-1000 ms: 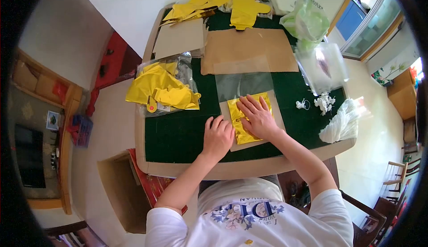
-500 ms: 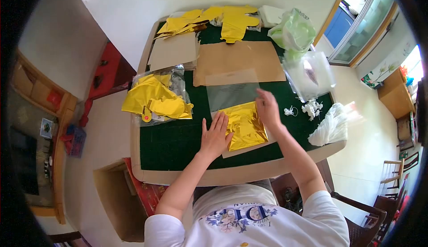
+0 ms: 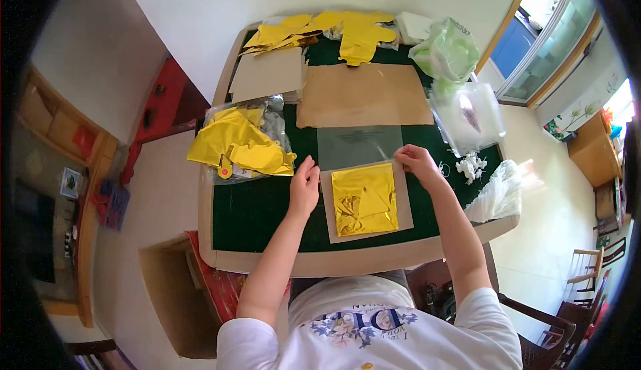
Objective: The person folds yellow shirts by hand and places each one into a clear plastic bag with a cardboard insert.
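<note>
A folded gold foil sheet [image 3: 366, 200] lies on a grey-brown card [image 3: 405, 203] in front of me, flat and nearly square. Beyond it, a clear plastic bag [image 3: 360, 143] stretches flat over the green tabletop. My right hand [image 3: 417, 164] pinches the bag's edge by the card's upper right corner. On the opposite side my left hand [image 3: 306, 188] is closed at the bag's left edge, thumb and fingers drawn together. The foil sits between the two hands, untouched by either.
Brown cardboard [image 3: 364, 95] lies behind the bag. To the left are a bag of gold foil pieces [image 3: 234, 142] and stacked grey cards [image 3: 267, 75]. Clear bags [image 3: 471, 116], white string [image 3: 471, 166] and a white bundle [image 3: 497, 193] lie right. Gold cutouts [image 3: 360, 36] line the back.
Both hands have left the foil and moved apart to the bag's edges. The foil now lies flatter and squarer on the card.
</note>
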The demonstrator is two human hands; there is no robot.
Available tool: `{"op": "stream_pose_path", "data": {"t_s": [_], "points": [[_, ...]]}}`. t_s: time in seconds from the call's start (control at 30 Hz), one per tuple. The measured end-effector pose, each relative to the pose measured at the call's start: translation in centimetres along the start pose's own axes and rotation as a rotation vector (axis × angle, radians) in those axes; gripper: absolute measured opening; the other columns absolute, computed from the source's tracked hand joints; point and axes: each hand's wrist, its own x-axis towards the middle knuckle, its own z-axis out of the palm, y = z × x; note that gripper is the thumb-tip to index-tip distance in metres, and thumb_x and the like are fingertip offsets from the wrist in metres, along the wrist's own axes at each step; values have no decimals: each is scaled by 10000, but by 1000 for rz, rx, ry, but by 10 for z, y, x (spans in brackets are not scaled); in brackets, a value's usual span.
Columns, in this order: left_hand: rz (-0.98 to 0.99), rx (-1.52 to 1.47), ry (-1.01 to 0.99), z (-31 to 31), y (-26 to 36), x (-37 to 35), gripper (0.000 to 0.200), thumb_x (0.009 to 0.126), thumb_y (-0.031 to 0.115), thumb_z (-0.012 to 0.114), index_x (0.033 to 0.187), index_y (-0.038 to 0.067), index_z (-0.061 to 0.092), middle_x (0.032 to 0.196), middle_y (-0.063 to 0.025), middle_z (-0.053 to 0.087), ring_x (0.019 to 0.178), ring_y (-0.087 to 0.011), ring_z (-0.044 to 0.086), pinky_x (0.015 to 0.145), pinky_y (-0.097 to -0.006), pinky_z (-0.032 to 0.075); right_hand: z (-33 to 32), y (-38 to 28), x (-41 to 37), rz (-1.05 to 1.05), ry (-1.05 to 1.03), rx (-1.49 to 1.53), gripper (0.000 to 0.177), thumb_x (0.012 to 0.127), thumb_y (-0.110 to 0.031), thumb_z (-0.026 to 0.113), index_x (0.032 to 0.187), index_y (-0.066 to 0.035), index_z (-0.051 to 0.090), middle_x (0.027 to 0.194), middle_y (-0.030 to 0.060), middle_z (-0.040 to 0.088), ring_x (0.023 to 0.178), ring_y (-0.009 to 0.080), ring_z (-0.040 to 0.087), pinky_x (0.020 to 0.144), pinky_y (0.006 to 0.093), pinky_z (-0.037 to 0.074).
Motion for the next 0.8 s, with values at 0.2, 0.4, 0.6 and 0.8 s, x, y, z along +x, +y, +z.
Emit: {"op": "stream_pose_path", "data": {"t_s": [0.2,0.4,0.6,0.8], "points": [[-104,99,-140,-7,4,14,299,969,218,544,1177,21,626,873,-15,676,657,-59,523,551,-224,401,4,-5,-19,74,-3,21,102,889,-127,645,920,-30,653,806,-13,637,725,66,566,640,228,469],[-20,272,-102,-6,-1,3,249,949,221,572,1004,22,711,690,14,606,542,-61,443,483,-226,369,9,-10,-43,118,5,-72,124,902,-128,630,973,-26,633,829,4,648,759,68,590,674,228,506],[-33,283,-97,-14,6,-20,241,915,204,603,950,-20,683,717,-127,665,617,-159,617,596,-309,472,11,6,-61,126,58,-62,144,892,-101,635,996,-2,618,769,30,652,679,81,595,583,242,507],[-104,217,-164,-20,6,-61,240,928,191,592,918,-33,676,652,-76,633,533,-112,584,498,-254,479,15,19,-90,111,44,-115,135,896,-86,624,992,8,612,747,31,653,666,73,599,569,243,507]]}}
